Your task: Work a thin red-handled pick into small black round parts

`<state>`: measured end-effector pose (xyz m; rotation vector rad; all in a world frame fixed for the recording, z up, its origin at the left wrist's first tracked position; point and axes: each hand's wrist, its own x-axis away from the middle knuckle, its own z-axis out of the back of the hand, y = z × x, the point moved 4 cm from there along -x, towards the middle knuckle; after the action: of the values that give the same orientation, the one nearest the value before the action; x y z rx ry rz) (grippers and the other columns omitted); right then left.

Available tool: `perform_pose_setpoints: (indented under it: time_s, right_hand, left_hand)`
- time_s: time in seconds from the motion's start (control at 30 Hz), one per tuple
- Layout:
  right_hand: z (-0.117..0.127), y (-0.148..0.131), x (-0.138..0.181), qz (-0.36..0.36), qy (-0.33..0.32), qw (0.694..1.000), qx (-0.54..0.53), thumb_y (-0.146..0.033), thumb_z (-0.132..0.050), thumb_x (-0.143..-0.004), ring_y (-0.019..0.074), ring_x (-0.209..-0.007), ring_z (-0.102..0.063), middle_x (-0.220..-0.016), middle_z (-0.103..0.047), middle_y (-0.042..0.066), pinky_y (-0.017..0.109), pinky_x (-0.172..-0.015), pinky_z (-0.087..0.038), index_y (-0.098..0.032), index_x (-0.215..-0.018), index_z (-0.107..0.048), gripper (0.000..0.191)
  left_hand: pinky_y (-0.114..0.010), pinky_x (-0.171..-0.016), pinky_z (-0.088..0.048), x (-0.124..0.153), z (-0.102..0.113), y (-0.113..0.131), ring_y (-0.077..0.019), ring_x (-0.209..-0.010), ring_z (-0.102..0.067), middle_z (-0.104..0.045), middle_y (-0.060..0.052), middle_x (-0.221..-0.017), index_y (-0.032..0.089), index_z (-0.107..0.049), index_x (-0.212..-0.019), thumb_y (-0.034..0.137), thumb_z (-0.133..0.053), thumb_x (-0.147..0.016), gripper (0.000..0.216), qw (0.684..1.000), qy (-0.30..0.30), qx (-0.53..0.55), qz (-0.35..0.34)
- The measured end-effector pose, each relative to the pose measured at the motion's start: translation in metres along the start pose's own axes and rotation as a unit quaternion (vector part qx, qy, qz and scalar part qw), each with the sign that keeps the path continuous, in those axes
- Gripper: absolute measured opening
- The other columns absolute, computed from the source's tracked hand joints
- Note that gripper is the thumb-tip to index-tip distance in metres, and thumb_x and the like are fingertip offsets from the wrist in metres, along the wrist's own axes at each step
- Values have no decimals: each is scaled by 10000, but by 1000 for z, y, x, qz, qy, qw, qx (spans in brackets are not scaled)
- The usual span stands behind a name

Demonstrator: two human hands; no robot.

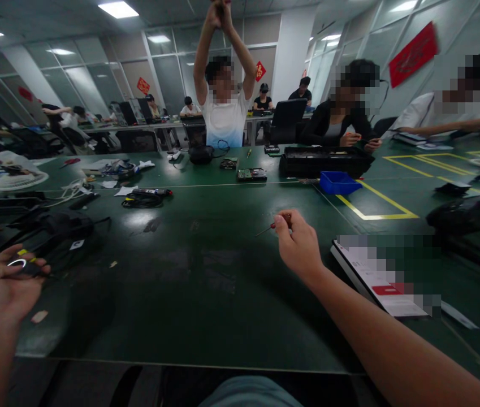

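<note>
My right hand (299,243) is closed round a small screwdriver (272,226) with a red handle. Its thin shaft points left above the green table. At the left edge my left hand (8,282) is turned palm up, its fingers curled on a small black object with yellow marks (30,267); its kind cannot be made out. A silvery ring shape shows at those fingers. Just beyond that hand lies a heap of black gear with a cable (68,226) and a white tag.
A calendar-like stand (375,277) lies right of my forearm. Farther off are hard drives (251,174), a black case (327,162), a blue bin (339,183) and a coiled cable (146,198). Several people sit beyond; one person (225,116) raises both arms.
</note>
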<state>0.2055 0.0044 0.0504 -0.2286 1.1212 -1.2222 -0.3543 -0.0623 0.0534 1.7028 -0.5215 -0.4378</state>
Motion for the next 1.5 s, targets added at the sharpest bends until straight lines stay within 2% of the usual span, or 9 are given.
perform_pose_setpoints:
  time_s: [0.1, 0.17, 0.33, 0.5, 0.73, 0.97, 1.13, 1.27, 1.5]
  right_hand:
    - [0, 0, 0, -1, 0, 1000, 2, -381, -441, -1001, 201, -702, -618, -777, -663, 40, 325, -648, -412, -213, -941, -588, 231]
    - [0, 1, 0, -3, -1, 1000, 3, -385, -440, -1001, 204, -712, -622, -786, -668, 45, 325, -652, -413, -211, -945, -593, 238]
    - [-1, 3, 0, -12, -5, 1000, 1, -401, -437, -1000, 207, -717, -627, -795, -673, 47, 323, -654, -415, -210, -944, -596, 255]
    - [0, 4, -1, -21, -2, 1000, 0, -426, -444, -992, 216, -737, -635, -809, -681, 54, 329, -663, -420, -212, -934, -590, 265]
    - [1, 1, -1, -13, -26, 999, -13, -379, -458, -979, 213, -766, -645, -857, -702, 56, 327, -670, -428, -216, -960, -604, 219]
    - [-2, 0, -2, -22, -36, 999, -2, -454, -556, -943, 195, -650, -620, -700, -676, 25, 327, -635, -419, -218, -805, -619, 281]
    - [-3, 4, 0, -54, -14, 992, -116, -427, -524, -965, 189, -686, -645, -746, -695, 25, 327, -654, -472, -217, -881, -637, 253]
    - [-5, 7, 2, -63, -4, 981, -185, -427, -540, -961, 195, -732, -668, -789, -704, 31, 352, -711, -518, -215, -925, -639, 237]
    - [-5, 10, 2, -67, 26, 981, -182, -413, -529, -968, 200, -767, -672, -823, -710, 40, 364, -733, -525, -221, -938, -621, 215]
  left_hand:
    - [-282, -607, -405, 31, -37, 2, -169, -624, -495, -517, -23, -720, 131, -575, -863, -14, -463, -520, 389, 996, 7, 65, 59]
    - [-305, -619, -418, 51, -67, 3, -181, -640, -500, -510, -38, -713, 120, -582, -853, 5, -472, -561, 333, 993, -29, 92, 73]
    - [-301, -652, -448, 104, -143, -4, -167, -659, -503, -508, -42, -721, 125, -608, -904, -12, -466, -606, 357, 971, -190, 111, 98]
    - [-253, -630, -451, 165, -211, -13, -154, -666, -512, -524, -38, -735, 125, -628, -926, 15, -480, -562, 408, 923, -356, 100, 108]
    - [-274, -705, -444, 242, -274, -33, -161, -726, -535, -553, -51, -767, 120, -631, -923, 52, -440, -615, 369, 856, -509, 53, 66]
    - [-343, -937, -464, 266, -290, -82, -204, -1017, -591, -625, -84, -1131, 157, -559, -1188, 12, -575, -733, 478, 798, -549, -208, -134]
    - [-403, -1016, -460, 260, -283, -95, -234, -1108, -601, -656, -70, -1186, 209, -649, -1144, 115, -655, -841, 317, 748, -574, -242, -227]
    - [-410, -1056, -447, 255, -279, -95, -224, -1134, -609, -673, -56, -1196, 221, -666, -1165, 87, -681, -829, 362, 749, -571, -229, -248]
    - [-400, -1062, -450, 251, -279, -95, -222, -1153, -622, -690, -58, -1219, 209, -675, -1198, 99, -708, -828, 387, 760, -557, -232, -243]
